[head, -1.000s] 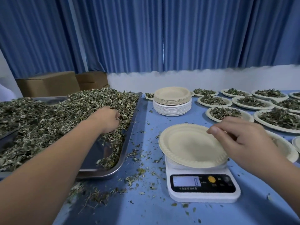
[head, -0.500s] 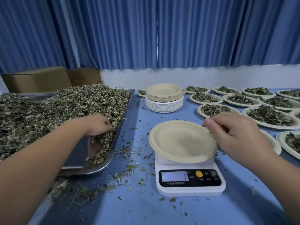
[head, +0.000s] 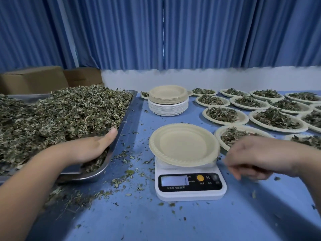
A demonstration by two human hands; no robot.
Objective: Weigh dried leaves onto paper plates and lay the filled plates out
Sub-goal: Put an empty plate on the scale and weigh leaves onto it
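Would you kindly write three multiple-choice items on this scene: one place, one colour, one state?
1. Where is the left hand? A. in the dried leaves on the metal tray B. in a bucket C. on a keyboard
2. What colour is the table? A. red B. blue C. green
3. The paper plate on the scale is: A. heaped B. torn C. empty
Answers: 1 A, its fingers dig into the leaves; 2 B, the bare surface is blue; 3 C, no leaves lie in it.
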